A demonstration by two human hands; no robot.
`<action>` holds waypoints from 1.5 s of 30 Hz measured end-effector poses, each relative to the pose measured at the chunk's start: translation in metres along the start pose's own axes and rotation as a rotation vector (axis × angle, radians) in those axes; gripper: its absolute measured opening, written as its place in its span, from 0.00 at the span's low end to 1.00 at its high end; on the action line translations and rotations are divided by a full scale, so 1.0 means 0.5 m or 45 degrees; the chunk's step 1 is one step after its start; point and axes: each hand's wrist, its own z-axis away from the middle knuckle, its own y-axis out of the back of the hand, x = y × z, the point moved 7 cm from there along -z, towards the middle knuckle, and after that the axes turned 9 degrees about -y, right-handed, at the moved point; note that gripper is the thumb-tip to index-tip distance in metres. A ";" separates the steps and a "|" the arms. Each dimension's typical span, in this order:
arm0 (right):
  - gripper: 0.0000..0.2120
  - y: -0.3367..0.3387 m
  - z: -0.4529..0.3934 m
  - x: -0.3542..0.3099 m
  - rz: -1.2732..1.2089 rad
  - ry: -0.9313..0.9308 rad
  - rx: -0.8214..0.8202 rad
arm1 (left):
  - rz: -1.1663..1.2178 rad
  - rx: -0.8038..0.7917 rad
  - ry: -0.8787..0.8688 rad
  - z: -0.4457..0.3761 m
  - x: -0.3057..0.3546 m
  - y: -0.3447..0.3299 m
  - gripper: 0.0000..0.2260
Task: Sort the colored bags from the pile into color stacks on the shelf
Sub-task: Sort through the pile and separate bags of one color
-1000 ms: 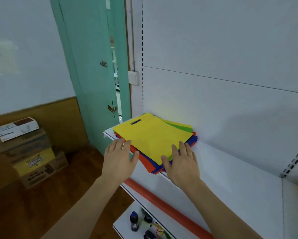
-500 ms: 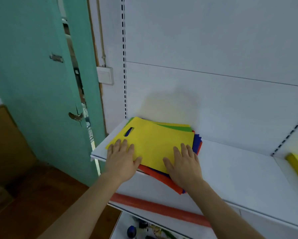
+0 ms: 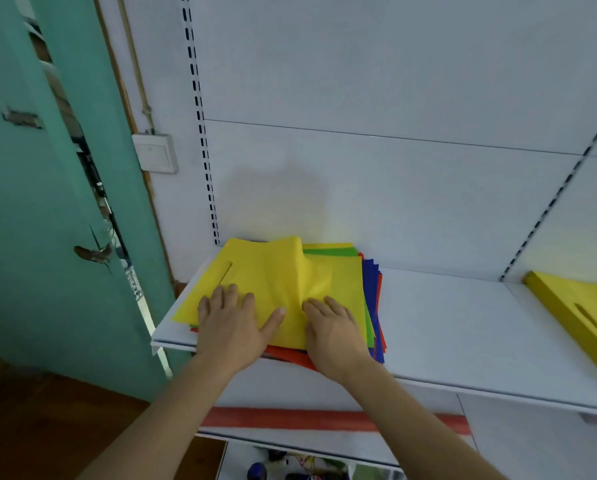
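Head view: your left hand (image 3: pixel 231 323) lies flat, fingers spread, on the top yellow bag (image 3: pixel 255 282) of the mixed pile (image 3: pixel 369 306) at the shelf's (image 3: pixel 463 327) left end. Your right hand (image 3: pixel 331 327) bunches that bag, fingertips pressing a ridge into it. One yellow stack (image 3: pixel 581 313) sits far right; green, blue and red look unsorted, so judge it early.

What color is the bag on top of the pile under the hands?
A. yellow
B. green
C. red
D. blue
A: the top bag of the pile is yellow, and both the left hand and right hand rest on it; green, blue and red only peek out at the edges below.
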 end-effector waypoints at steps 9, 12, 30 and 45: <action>0.38 0.007 0.004 0.065 0.107 -0.337 -0.016 | -0.045 -0.108 0.022 -0.010 -0.008 -0.025 0.43; 0.32 0.007 0.008 0.041 0.048 -0.249 0.035 | -0.043 -0.097 0.010 -0.009 -0.005 -0.031 0.43; 0.13 0.106 0.033 0.109 -0.994 -1.123 0.238 | 0.169 -0.048 -0.474 -0.001 0.018 -0.031 0.42; 0.14 0.218 0.124 0.089 -0.923 -0.561 0.791 | 0.961 0.144 -0.089 -0.107 -0.120 0.014 0.30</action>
